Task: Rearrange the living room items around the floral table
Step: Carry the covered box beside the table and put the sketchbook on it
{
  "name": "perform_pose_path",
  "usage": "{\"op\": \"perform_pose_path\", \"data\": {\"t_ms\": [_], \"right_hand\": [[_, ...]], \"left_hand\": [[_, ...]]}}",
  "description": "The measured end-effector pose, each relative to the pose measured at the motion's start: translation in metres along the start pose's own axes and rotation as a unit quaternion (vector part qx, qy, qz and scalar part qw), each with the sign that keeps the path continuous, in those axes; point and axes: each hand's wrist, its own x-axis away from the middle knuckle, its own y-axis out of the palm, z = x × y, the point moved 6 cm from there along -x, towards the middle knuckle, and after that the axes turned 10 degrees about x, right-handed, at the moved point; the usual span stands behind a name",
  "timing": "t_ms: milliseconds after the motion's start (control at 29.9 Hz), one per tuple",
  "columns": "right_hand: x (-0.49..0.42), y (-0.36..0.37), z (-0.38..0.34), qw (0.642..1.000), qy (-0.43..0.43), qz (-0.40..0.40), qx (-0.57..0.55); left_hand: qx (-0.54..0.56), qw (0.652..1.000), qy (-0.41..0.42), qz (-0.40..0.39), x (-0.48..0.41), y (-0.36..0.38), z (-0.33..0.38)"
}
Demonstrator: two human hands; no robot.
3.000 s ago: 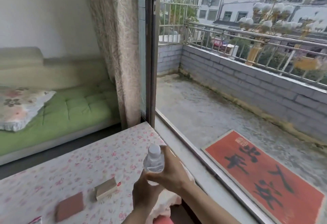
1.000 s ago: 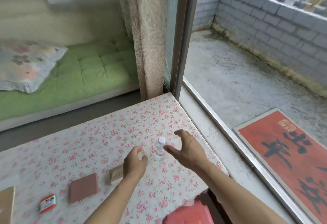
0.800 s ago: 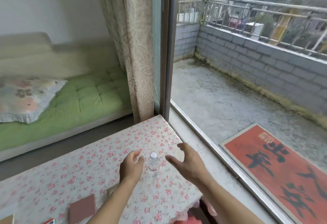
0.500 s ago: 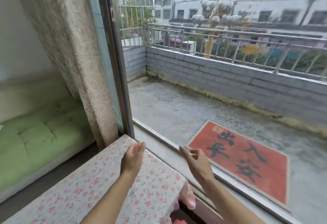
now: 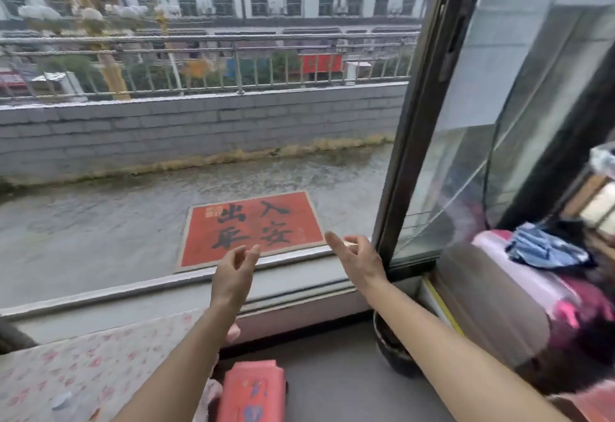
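While both arms reach toward the window, we see our left hand and right hand raised side by side near the centre, fingers loosely bent and spread, holding nothing. The table under a white cloth printed with small pink flowers lies at seven o'clock, its far edge running along the grey window sill; we cannot tell its long axis. A dark round tub stands on the floor at five o'clock, its contents hidden. A crumpled blue cloth lies on a pink hard-shell suitcase at three o'clock. A red rectangular box sits at six o'clock, just beside the table.
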Motion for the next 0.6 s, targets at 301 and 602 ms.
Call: {"op": "perform_pose_path", "data": {"t_ms": [301,602], "right_hand": [[0.097,-0.215,0.143,0.972,0.135,0.192,-0.021],[0.271,-0.441,0.319,0.905,0.244,0.349,0.001]], "left_hand": [[-0.06,0.973,0.056,-0.214,0.112,0.237,0.028],[-0.087,0.907,0.07,-0.405,0.338,0.478,0.042]]}}
